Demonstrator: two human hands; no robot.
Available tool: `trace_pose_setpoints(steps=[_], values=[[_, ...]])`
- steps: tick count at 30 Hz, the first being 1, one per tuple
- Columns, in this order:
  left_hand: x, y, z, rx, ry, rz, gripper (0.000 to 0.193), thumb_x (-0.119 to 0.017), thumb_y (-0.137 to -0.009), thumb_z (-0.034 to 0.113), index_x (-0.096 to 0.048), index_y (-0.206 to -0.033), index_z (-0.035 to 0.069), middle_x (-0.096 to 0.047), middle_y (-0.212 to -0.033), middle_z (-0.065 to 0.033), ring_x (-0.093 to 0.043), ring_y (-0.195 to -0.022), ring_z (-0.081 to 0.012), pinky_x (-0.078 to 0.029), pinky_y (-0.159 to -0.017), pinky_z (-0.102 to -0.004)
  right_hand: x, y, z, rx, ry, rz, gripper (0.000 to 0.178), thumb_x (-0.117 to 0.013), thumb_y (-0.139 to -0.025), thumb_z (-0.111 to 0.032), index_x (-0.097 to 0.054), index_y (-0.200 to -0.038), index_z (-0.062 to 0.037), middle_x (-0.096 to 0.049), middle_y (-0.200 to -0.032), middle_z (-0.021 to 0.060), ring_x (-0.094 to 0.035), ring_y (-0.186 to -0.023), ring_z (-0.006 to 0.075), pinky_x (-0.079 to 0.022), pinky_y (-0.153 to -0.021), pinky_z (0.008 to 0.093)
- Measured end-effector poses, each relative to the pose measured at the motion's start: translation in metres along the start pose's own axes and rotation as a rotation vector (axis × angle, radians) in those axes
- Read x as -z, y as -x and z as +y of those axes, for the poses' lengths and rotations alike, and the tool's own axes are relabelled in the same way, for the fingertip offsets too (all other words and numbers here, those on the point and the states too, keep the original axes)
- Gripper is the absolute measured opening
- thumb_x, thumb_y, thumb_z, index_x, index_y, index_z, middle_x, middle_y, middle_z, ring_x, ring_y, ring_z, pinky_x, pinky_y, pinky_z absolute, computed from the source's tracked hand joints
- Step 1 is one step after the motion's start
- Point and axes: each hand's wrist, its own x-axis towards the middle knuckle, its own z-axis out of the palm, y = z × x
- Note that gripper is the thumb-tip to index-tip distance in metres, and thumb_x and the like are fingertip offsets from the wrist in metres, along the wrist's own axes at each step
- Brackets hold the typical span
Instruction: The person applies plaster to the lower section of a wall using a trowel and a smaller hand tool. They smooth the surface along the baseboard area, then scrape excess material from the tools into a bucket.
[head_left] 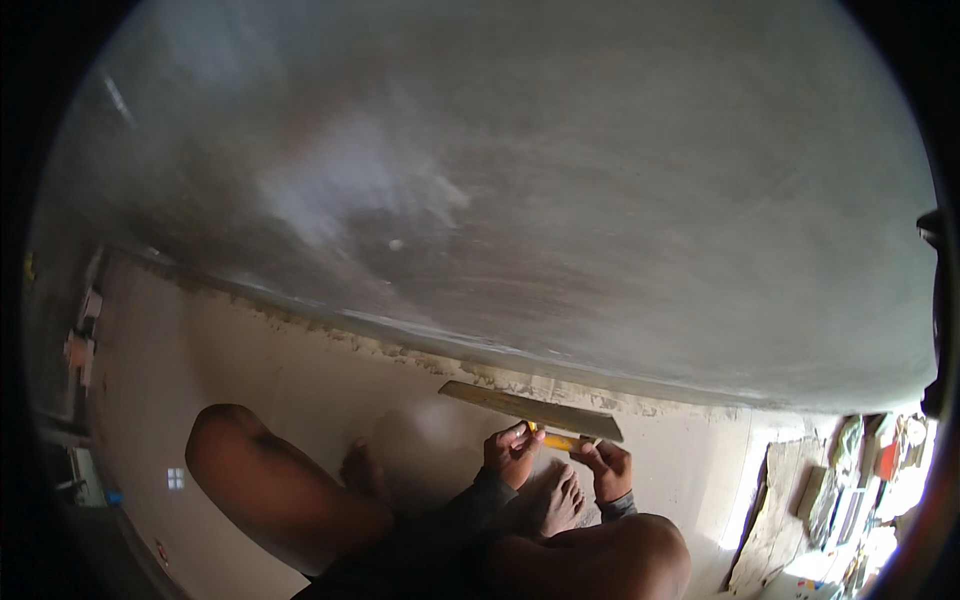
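A plastering trowel (pixel 535 408) with a long flat metal blade and a yellow handle is held low in front of me, close to the foot of the wall. My left hand (pixel 512 455) is closed, its fingers pinched at the left end of the handle. At the handle's right end my right hand (pixel 607 470) is closed too, thumb and fingers on it. The blade lies beyond both hands, tilted down to the right. A smooth grey plastered wall (pixel 620 230) rises above the trowel, with paler streaky patches at its left middle.
Bits of rough mortar line the pale floor (pixel 270 380) along the wall's foot. My bare foot (pixel 565 500) is just below the trowel, between my bent knees. At the right, a worn board (pixel 775 510) lies beside a cluster of assorted items. More objects stand at the far left.
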Motion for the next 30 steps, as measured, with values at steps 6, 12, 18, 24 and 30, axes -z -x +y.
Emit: trace_pose_setpoints(steps=[6,12,18,24,30], values=[[0.059,0.014,0.044,0.181,0.441,0.078,0.017,-0.068,-0.097,0.013,-0.071,-0.102,-0.003,-0.073,-0.086,-0.0059,-0.068,-0.085,-0.0107,-0.055,-0.078,-0.0279,-0.037,-0.008,-0.033,0.015,-0.279,-0.268,0.020,-0.074,-0.093,-0.008,-0.068,-0.079,0.0064,-0.072,-0.081,0.0089,-0.069,-0.079,0.0176,-0.060,-0.077,0.0343],[0.225,0.055,0.160,0.272,0.489,-0.152,0.030,-0.067,-0.097,0.005,-0.062,-0.126,0.003,-0.065,-0.121,-0.0073,-0.068,-0.104,-0.0210,-0.057,-0.095,-0.0306,-0.085,-0.015,-0.181,0.231,0.051,-0.798,0.021,-0.082,-0.085,-0.002,-0.076,-0.105,-0.0009,-0.077,-0.095,0.0071,-0.070,-0.089,0.0131,-0.056,-0.083,0.0289],[0.328,0.033,0.136,0.628,0.661,-0.352,0.032,-0.064,-0.099,0.007,-0.058,-0.129,-0.003,-0.063,-0.125,-0.0122,-0.066,-0.114,-0.0253,-0.058,-0.100,-0.0333,-0.172,0.007,-0.206,-0.324,-0.006,-0.735,0.022,-0.076,-0.092,-0.011,-0.074,-0.110,0.0003,-0.074,-0.099,0.0115,-0.070,-0.091,0.0166,-0.059,-0.084,0.0306],[0.306,-0.030,-0.041,0.570,0.634,-0.411,0.026,-0.068,-0.098,0.009,-0.063,-0.119,-0.005,-0.065,-0.119,-0.0104,-0.066,-0.108,-0.0223,-0.058,-0.098,-0.0321,-0.239,-0.012,-0.060,-0.370,-0.142,-0.434,0.029,-0.070,-0.097,-0.021,-0.070,-0.105,0.0065,-0.071,-0.099,0.0111,-0.069,-0.093,0.0166,-0.058,-0.092,0.0309],[0.241,-0.078,-0.137,0.306,0.478,-0.313,0.019,-0.070,-0.097,0.012,-0.069,-0.109,-0.002,-0.069,-0.099,-0.0004,-0.066,-0.087,-0.0107,-0.057,-0.085,-0.0254,-0.255,-0.029,0.054,-0.232,-0.350,-0.050,0.031,-0.063,-0.102,-0.022,-0.066,-0.109,0.0078,-0.068,-0.107,0.0119,-0.068,-0.101,0.0194,-0.057,-0.097,0.0337]])
